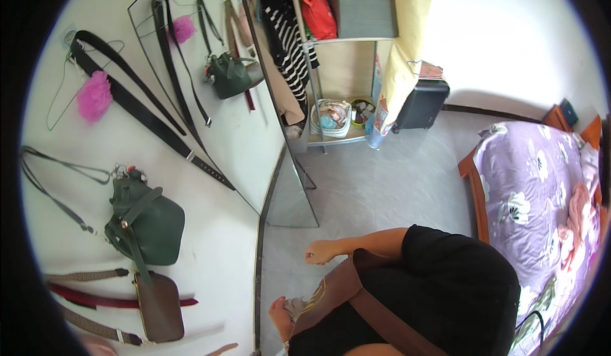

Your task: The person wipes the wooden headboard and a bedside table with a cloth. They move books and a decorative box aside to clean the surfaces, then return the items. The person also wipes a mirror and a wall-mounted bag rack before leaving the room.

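Observation:
My right hand [321, 252] is held out ahead of my body with its fingers curled in. Nothing shows in it. Lower in the view, my left hand [280, 314] is partly hidden by a brown apron-like garment [331, 287] with a yellow print. A crumpled grey thing [296, 306] lies between that hand and the garment; I cannot tell whether the hand grips it. A brown strap [391, 320] crosses my black shirt [444, 284]. On the wall before me hang a dark green handbag [148, 222] and a brown shoulder bag [160, 308].
A tall mirror [238, 131] stands against the wall, near a black belt [138, 108] and a pink bath puff [94, 97]. Farther off are an open clothes rack [351, 43], a white basket [330, 129] and a black suitcase [421, 105]. To the right stands a bed [525, 165].

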A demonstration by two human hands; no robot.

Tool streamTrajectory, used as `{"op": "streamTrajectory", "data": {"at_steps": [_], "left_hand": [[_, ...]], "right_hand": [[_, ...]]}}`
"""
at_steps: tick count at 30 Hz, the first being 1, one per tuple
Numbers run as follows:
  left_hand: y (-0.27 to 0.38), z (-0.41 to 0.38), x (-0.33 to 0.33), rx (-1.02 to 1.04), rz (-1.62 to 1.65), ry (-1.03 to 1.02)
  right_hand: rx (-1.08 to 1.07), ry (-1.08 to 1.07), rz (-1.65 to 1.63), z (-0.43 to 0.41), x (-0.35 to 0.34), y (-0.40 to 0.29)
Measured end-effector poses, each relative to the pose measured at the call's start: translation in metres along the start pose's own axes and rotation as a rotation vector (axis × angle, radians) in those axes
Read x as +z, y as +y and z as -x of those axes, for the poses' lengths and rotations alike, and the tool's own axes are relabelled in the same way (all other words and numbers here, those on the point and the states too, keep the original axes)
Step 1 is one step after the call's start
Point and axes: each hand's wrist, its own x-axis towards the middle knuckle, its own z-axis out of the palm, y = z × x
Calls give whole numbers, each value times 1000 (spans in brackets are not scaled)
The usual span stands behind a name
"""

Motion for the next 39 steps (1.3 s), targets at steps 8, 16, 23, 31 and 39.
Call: {"op": "streamTrajectory", "data": {"at_steps": [8, 16, 23, 31, 39], "left_hand": [[10, 24, 76, 30, 196, 248], [3, 142, 143, -31, 143, 226], [-41, 222, 121, -110, 159, 697], [-150, 360, 83, -253, 376, 1136], [-281, 490, 62, -335, 853, 1497]], "right_hand": [[23, -314, -102, 16, -7, 4], [222, -804, -378, 98, 9, 28], [122, -1207, -147, 89, 86, 30], [-87, -1305, 480, 149, 266, 5], [-235, -1556, 604, 251, 432, -24]]}}
